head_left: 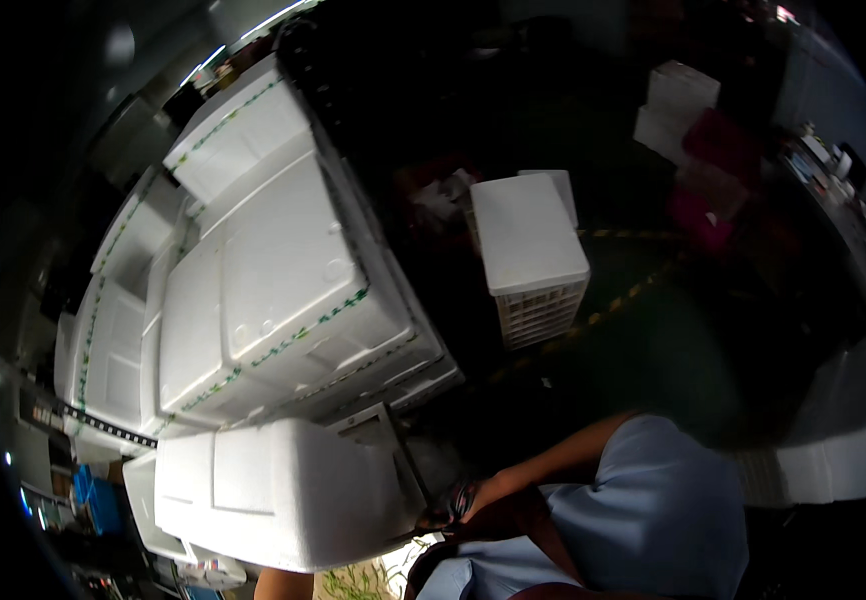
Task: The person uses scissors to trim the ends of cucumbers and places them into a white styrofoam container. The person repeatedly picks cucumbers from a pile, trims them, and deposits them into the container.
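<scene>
A large white foam box (pixel 243 490) with rounded corners fills the lower left, close in front of me. My right hand (pixel 441 512), dark in shadow with a patterned band at the wrist, is at the right end of this box, beside a thin metal-looking frame (pixel 405 455). I cannot tell how its fingers are set. Of my left arm (pixel 283 585) only a short stretch of skin shows below the box, at the lower edge; the left hand's fingers are hidden. Thin green stems (pixel 363 580) lie on a bright surface between my arms.
White foam boxes (pixel 288 275) with green printed edges stand stacked at the left. A white plastic crate (pixel 538 315) with a white lid (pixel 528 235) stands ahead on the dark floor, near yellow striped tape (pixel 618 302). Farther right are red crates (pixel 723 150) and a cluttered counter (pixel 833 190).
</scene>
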`<state>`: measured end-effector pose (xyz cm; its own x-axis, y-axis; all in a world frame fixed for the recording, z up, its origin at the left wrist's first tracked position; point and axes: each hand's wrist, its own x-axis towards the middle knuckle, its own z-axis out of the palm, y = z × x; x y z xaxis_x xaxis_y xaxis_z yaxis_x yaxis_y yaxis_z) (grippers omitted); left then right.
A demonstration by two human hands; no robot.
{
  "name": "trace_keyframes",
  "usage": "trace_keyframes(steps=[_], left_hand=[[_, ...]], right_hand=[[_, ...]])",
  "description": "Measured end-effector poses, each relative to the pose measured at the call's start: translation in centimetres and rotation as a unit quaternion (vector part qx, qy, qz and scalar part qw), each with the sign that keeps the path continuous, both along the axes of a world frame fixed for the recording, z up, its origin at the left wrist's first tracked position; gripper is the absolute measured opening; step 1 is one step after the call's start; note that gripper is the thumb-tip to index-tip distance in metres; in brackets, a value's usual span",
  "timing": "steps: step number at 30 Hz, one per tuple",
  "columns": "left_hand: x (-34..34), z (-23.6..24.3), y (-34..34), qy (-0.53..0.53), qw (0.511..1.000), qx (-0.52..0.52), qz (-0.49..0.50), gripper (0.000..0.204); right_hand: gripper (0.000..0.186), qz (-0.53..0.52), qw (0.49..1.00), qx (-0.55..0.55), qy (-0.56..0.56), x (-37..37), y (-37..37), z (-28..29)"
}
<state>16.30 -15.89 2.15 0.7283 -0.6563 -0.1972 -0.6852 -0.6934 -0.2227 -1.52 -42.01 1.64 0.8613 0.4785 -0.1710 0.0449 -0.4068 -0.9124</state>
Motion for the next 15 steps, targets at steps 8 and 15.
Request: trace_keyframes(steps=[8,15], left_hand=[[0.3,-0.3,0.3,-0.015,0.999,-0.026,-0.025,0.039],[0.8,-1.1,-0.2,-0.034,0.995,-0.060,-0.071,0.036]], right_hand=[[0.035,-0.021,0.999,-0.029,0.026,-1.7,0.8,-0.4],[0.024,-0.058,0.998,-0.012,-0.039,-2.4,3.0,-1.7]])
